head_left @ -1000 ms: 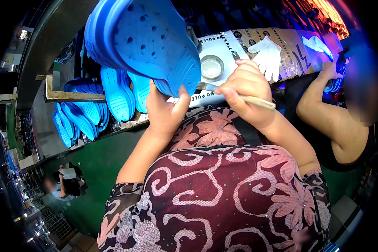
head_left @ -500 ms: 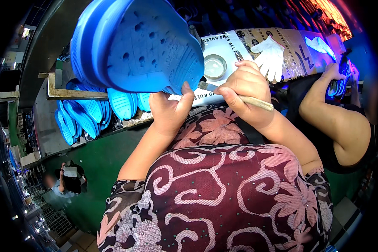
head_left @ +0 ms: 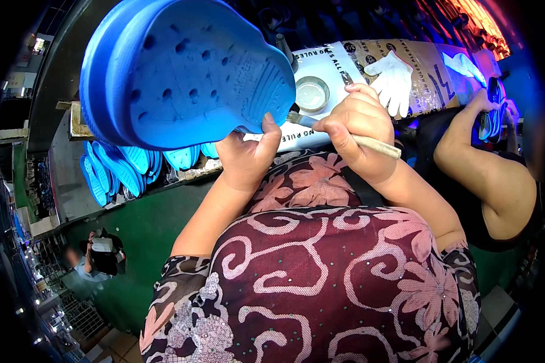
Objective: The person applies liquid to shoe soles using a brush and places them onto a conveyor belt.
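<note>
My left hand (head_left: 250, 150) grips a large blue foam shoe sole (head_left: 191, 78) by its narrow end, thumb on the ridged face. The sole is raised and tilted, its wide end at the upper left; holes dot its wide part. In my right hand (head_left: 360, 130) is a brush (head_left: 376, 146) with a pale handle. Its dark bristles (head_left: 293, 117) point left, close by the sole's narrow end; whether they touch it I cannot tell. Just beyond the brush, a round bowl (head_left: 312, 94) of whitish content sits on a white printed sheet (head_left: 321, 60).
More blue soles (head_left: 124, 166) stand in rows on the bench at left. A white glove (head_left: 395, 78) lies on brown cardboard (head_left: 430, 97). At right a co-worker's arm (head_left: 484, 157) reaches towards blue pieces (head_left: 493, 112). Another person (head_left: 94, 257) is at the lower left, on the green floor (head_left: 157, 242).
The blue sole has moved left and slightly down, tilting in my left hand. My right hand and the brush have shifted a little to the right.
</note>
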The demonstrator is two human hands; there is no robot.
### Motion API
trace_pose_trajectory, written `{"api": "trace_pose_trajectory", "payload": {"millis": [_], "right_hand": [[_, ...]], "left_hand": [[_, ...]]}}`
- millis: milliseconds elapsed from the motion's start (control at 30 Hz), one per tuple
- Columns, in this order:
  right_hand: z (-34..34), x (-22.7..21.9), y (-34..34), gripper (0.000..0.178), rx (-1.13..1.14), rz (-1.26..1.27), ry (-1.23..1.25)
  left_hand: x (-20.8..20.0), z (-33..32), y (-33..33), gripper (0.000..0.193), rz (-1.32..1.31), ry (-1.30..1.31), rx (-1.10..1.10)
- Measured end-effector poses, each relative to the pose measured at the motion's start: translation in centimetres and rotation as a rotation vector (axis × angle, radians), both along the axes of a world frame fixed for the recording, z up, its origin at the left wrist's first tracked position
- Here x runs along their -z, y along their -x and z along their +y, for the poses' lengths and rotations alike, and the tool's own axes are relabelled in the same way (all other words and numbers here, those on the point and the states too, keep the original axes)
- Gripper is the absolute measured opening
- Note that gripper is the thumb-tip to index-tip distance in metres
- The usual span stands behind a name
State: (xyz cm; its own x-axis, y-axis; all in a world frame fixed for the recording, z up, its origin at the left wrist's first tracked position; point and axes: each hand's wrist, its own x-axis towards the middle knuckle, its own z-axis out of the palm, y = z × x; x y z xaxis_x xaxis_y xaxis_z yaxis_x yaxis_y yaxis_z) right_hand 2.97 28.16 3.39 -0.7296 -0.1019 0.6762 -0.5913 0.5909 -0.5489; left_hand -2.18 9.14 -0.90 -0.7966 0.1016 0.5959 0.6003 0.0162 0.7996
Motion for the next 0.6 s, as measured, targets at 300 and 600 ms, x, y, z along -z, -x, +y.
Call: {"api": "trace_pose_trajectory", "payload": {"millis": [300, 600], "right_hand": [[2.4, -0.8, -1.2, 0.029, 0.027, -0.083, 0.001], [7.4, 2.1, -3.8, 0.022, 0.294, -0.031, 0.254]], "left_hand": [[-1.1, 0.6, 0.7, 0.035, -0.001, -0.012, -0.007], [-11.9, 0.9, 2.0, 0.075, -0.66, 0.026, 0.578]]}}
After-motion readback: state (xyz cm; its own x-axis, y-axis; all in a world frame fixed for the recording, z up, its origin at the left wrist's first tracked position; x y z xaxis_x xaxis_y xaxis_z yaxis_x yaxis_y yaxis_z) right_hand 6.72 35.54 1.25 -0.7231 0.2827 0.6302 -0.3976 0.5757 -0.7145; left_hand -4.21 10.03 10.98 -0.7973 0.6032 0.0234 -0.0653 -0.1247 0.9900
